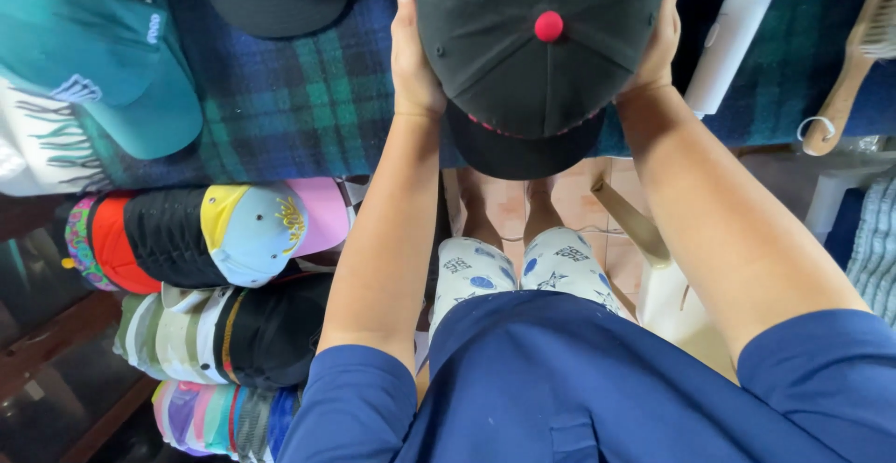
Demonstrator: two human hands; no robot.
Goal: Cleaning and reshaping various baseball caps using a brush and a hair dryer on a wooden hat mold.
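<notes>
**Black cap, red top button, held in both hands**

Black cap [537, 52]: raised above the plaid-covered counter [289, 99], brim toward the wearer. Left hand [413, 52] and right hand [658, 48] press its sides, fingers grasping the crown. Likely light, soft-crowned, stiff-brimmed; best held by the sides. Nearby: teal cap [112, 62], stacked caps [215, 234], wooden brush [854, 62], tiled floor.

One view only, worn on the head, looking steeply down the person's own chest and forearms. It sits close: the left hand [415, 52] and right hand [658, 48] reach the top edge, gripping a black cap [537, 52]. Below the hands, the floor [523, 206]; left of them, stacked caps [215, 239]; beyond them, the plaid-covered surface [299, 99].
</notes>
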